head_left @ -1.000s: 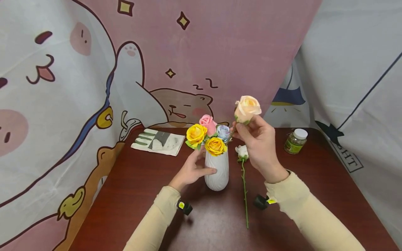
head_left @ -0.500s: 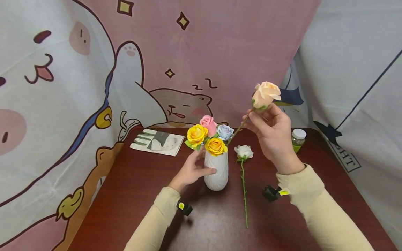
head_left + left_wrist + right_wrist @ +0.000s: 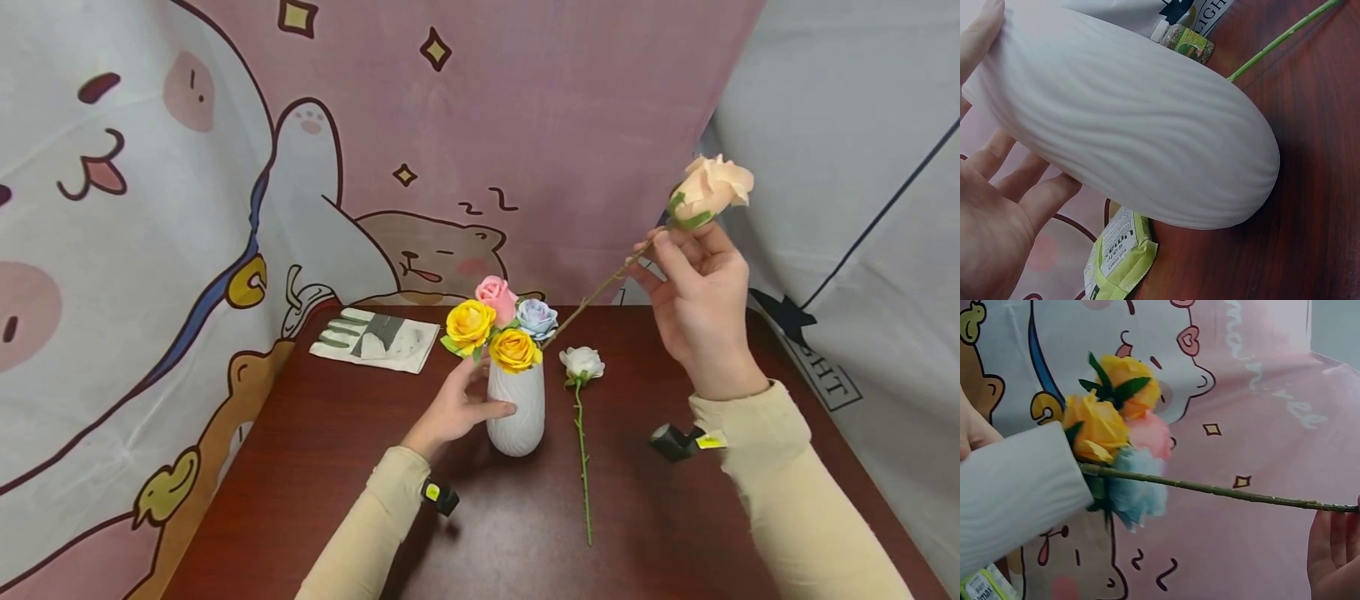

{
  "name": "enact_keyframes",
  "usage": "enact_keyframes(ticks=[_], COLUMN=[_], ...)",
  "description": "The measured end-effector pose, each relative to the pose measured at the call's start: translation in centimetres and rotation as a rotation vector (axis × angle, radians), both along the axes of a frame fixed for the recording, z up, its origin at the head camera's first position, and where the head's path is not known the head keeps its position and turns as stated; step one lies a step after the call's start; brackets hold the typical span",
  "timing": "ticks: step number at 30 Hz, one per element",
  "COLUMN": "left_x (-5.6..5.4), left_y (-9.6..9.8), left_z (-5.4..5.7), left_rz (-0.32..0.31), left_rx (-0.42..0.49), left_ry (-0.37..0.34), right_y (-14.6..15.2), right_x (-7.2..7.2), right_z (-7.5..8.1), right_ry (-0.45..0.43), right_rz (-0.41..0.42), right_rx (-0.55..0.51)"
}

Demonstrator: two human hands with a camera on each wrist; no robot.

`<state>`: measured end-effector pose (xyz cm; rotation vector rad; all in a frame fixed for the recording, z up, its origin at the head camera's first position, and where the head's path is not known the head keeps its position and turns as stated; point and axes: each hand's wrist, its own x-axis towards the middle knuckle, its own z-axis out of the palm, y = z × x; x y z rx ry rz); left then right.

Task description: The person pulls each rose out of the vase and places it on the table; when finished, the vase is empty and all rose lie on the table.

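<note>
My left hand (image 3: 453, 408) holds the white ridged vase (image 3: 519, 408) from its left side, thumb across the front; fingers also show along it in the left wrist view. In its mouth stand two yellow roses (image 3: 514, 350), a pink rose (image 3: 496, 300) and a pale blue rose (image 3: 537, 318). Up at the right, my right hand (image 3: 705, 300) pinches a peach rose (image 3: 711, 190) by the stem just under the bloom. Its long stem (image 3: 1229, 492) slants down to the vase mouth, where the lower end is at the rim beside the blue rose.
A white rose (image 3: 582, 364) with a green stem lies on the dark red table (image 3: 300, 500), right of the vase. Folded work gloves (image 3: 375, 340) lie at the back left. A lidded jar (image 3: 1190, 45) and a green-and-white packet (image 3: 1122, 250) show in the left wrist view.
My right hand has moved up and to the right with the peach rose, so more stem shows outside the vase. The left hand and vase stay put.
</note>
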<state>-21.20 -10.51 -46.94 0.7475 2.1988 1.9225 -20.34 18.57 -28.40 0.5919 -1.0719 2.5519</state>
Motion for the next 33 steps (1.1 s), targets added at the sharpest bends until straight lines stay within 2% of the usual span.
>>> enact_keyframes(ticks=[10, 19, 25, 33], left_x=[-0.1, -0.1, -0.1, -0.2], left_y=[0.0, -0.1, -0.1, -0.1], left_z=[0.0, -0.1, 0.0, 0.0], left_rz=[-0.006, -0.007, -0.003, -0.008], left_rx=[-0.002, -0.001, -0.013, -0.013], left_ry=[0.006, -0.003, -0.013, -0.019], right_y=[2.0, 3.9, 5.0, 6.5], right_x=[-0.3, -0.8, -1.1, -1.6], right_z=[0.7, 1.0, 0.1, -2.9], right_ry=[-0.037, -0.069, -0.133, -0.242], right_rz=[-0.085, -0.081, -0.089, -0.006], right_rx=[-0.066, -0.122, -0.033, 0.145])
